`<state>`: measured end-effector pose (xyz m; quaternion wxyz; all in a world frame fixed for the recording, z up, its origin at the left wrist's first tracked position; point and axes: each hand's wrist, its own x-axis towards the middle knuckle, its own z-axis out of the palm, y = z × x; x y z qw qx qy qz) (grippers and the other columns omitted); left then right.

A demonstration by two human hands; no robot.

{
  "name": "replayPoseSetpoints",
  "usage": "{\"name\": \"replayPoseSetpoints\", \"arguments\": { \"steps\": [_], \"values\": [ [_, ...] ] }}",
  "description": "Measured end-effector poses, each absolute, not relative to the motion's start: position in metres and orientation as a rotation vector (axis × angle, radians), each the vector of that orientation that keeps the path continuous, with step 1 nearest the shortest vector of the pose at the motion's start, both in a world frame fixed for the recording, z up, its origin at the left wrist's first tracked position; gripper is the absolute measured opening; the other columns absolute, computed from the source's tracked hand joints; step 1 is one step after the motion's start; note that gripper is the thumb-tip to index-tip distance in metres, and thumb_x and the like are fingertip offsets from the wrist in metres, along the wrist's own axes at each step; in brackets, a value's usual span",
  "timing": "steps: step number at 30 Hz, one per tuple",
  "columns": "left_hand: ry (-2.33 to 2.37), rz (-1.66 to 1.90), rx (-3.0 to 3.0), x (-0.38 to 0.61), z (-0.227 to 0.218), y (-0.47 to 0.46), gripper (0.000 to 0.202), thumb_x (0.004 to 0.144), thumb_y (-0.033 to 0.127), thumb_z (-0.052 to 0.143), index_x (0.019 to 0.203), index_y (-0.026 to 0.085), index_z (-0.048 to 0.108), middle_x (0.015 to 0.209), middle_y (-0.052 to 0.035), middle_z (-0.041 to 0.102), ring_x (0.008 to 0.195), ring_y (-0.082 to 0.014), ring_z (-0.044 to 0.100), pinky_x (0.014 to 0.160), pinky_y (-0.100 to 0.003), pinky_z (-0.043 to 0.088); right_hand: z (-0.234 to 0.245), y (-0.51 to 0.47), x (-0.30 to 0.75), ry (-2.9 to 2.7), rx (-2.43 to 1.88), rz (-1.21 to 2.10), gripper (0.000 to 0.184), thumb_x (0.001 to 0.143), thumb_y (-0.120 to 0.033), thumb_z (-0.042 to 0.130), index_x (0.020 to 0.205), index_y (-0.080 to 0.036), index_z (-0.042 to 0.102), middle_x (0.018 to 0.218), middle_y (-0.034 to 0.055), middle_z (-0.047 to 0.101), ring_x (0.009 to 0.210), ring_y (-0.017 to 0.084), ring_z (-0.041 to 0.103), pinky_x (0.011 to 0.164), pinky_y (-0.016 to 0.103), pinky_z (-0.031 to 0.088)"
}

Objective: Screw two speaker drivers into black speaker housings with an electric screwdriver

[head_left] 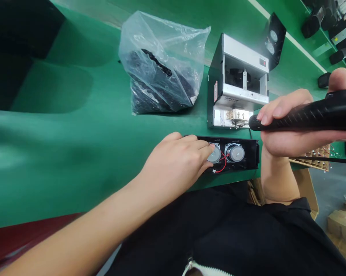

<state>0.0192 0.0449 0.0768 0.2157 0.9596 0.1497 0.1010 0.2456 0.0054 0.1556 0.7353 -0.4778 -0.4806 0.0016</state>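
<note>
My right hand (288, 130) is wrapped around a black electric screwdriver (311, 113), held nearly level. The tool's front end is at the lower front ledge of a silver and black screw feeder (244, 94); its bit seems to meet the pick-up spot. A long black speaker housing (250, 155) lies on the bench just below the feeder. Two round speaker drivers (236, 153) sit in it, with red wires (225, 163) ending in a small white plug. My left hand (181, 159) is closed over the housing's left part, fingers on the left driver, hiding that end.
A clear plastic bag (164, 69) of black parts stands left of the feeder on the green bench (104, 161). Behind the feeder is another black speaker piece (273, 40). To the right are a divided tray (317, 159) with wired parts and cardboard boxes (342, 226) lower down.
</note>
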Motion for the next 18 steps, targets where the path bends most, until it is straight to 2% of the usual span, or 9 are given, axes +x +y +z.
{"name": "replayPoseSetpoints", "arguments": {
  "steps": [2, 7, 12, 16, 18],
  "values": [
    [0.414, 0.293, 2.667, 0.02, 0.077, 0.044, 0.011, 0.111, 0.028, 0.08, 0.115, 0.024, 0.089, 0.113, -0.0096, 0.095, 0.1, -0.0347, 0.086, 0.078, -0.05, 0.048, 0.153, 0.012, 0.243, -1.063, -1.056, -0.028, 0.059, 0.111, -0.093, 0.051, 0.136, -0.041, 0.062, 0.066, -0.0115, 0.053, 0.037, 0.012, 0.048, 0.041, 0.027, 0.042],
    [0.423, 0.297, 2.675, 0.02, 0.078, 0.042, 0.013, 0.111, 0.028, 0.08, 0.119, 0.022, 0.089, 0.12, -0.011, 0.096, 0.101, -0.0353, 0.087, 0.077, -0.05, 0.05, 0.149, 0.018, 0.244, -1.097, -1.05, 0.083, 0.052, 0.11, -0.09, 0.054, 0.125, -0.042, 0.069, 0.067, -0.0089, 0.053, 0.038, 0.016, 0.047, 0.037, 0.032, 0.04],
    [0.412, 0.27, 2.655, 0.021, 0.077, 0.044, 0.019, 0.11, 0.027, 0.082, 0.126, 0.02, 0.091, 0.125, -0.0129, 0.096, 0.106, -0.0367, 0.088, 0.08, -0.05, 0.05, 0.148, 0.015, 0.241, -1.068, -1.135, 0.158, 0.06, 0.111, -0.091, 0.051, 0.147, -0.046, 0.068, 0.072, -0.0077, 0.053, 0.042, 0.018, 0.05, 0.04, 0.035, 0.042],
    [0.415, 0.268, 2.656, 0.02, 0.075, 0.047, 0.021, 0.11, 0.027, 0.082, 0.128, 0.02, 0.091, 0.127, -0.0132, 0.096, 0.108, -0.037, 0.088, 0.08, -0.049, 0.049, 0.148, 0.012, 0.241, -1.054, -1.173, 0.132, 0.066, 0.108, -0.096, 0.053, 0.148, -0.045, 0.067, 0.071, -0.0077, 0.052, 0.042, 0.018, 0.049, 0.039, 0.034, 0.04],
    [0.409, 0.274, 2.657, 0.021, 0.074, 0.048, 0.021, 0.11, 0.027, 0.082, 0.128, 0.02, 0.091, 0.127, -0.0127, 0.096, 0.108, -0.037, 0.088, 0.08, -0.049, 0.049, 0.154, 0.005, 0.241, -1.039, -1.136, 0.182, 0.063, 0.107, -0.094, 0.059, 0.146, -0.045, 0.069, 0.07, -0.0081, 0.057, 0.042, 0.017, 0.051, 0.04, 0.033, 0.042]
  ]
}}
